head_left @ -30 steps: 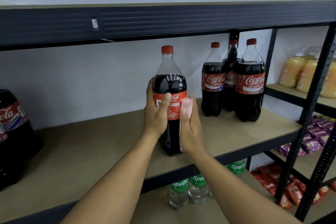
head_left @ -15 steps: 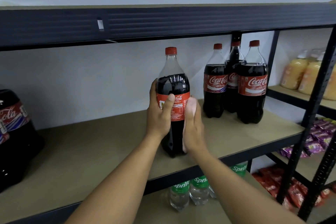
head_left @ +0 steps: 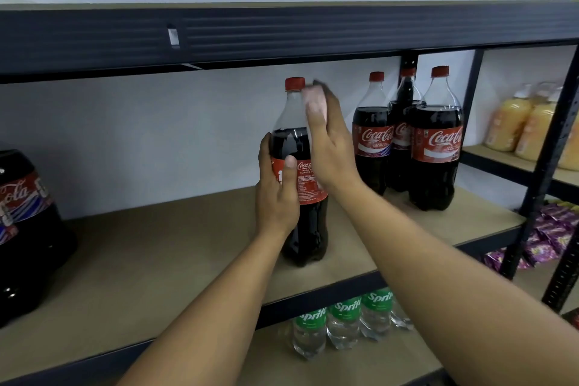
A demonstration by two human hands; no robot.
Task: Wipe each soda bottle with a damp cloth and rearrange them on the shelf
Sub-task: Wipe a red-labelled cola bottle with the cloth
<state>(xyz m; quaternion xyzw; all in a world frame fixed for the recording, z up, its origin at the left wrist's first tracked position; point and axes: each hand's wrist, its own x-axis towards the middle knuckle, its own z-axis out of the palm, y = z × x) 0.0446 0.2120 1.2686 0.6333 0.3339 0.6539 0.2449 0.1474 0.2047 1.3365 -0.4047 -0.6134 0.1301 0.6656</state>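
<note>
The upright cola bottle of smooth clear plastic with a red cap [head_left: 308,229] stood near the tan board shelf's [head_left: 156,260] front edge, between both hands. The left hand [head_left: 275,197] gripped its label; the right hand [head_left: 332,150], higher, pressed a soft pale pink cloth [head_left: 315,103] to the tapering neck, fingers straight

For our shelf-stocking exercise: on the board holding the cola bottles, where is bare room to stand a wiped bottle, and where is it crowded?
Widest bare shelf board lies between the left-edge bottle and the held bottle. A narrower strip runs in front of the three clustered bottles. Crowded: the right end, where those three stand close together.
</note>
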